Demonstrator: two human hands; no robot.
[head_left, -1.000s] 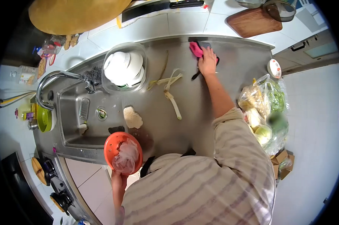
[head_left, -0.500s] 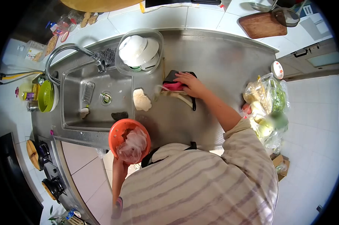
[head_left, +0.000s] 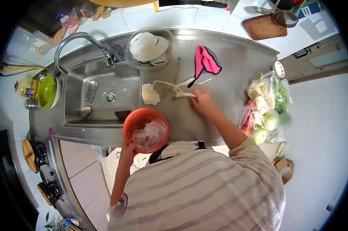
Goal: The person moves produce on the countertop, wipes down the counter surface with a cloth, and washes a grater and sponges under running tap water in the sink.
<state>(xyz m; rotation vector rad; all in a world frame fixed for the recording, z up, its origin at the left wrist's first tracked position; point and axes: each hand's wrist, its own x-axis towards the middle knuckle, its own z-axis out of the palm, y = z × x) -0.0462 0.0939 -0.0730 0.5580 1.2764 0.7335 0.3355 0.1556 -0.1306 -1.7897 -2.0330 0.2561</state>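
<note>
Scallion stalk (head_left: 184, 95), white with pale, limp strands trailing from it, lay on the steel counter (head_left: 189, 125) to the right of the sink (head_left: 99, 111), as the head view showed. The right hand (head_left: 203, 101) pinched its thick end between thumb and fingers — closed firmly on it. The left hand (head_left: 128, 150) gripped the near edge of an orange basin (head_left: 132, 124) by the sink's near right corner; whether the basin rested on the counter I could not tell. Inside it sat a crumpled clear plastic bag (head_left: 150, 135).

A flat, pale, irregular piece (head_left: 150, 94) lay just right of the sink, and a dark pad (head_left: 122, 115) was at the sink's near right corner. At its back right corner stood a clear tub (head_left: 170, 54) with white bowls (head_left: 143, 45). Farther right of the sink, toward the back, was a pink and grey cloth (head_left: 201, 57) — and well apart from the sink, far right, bagged vegetables (head_left: 263, 115).
</note>
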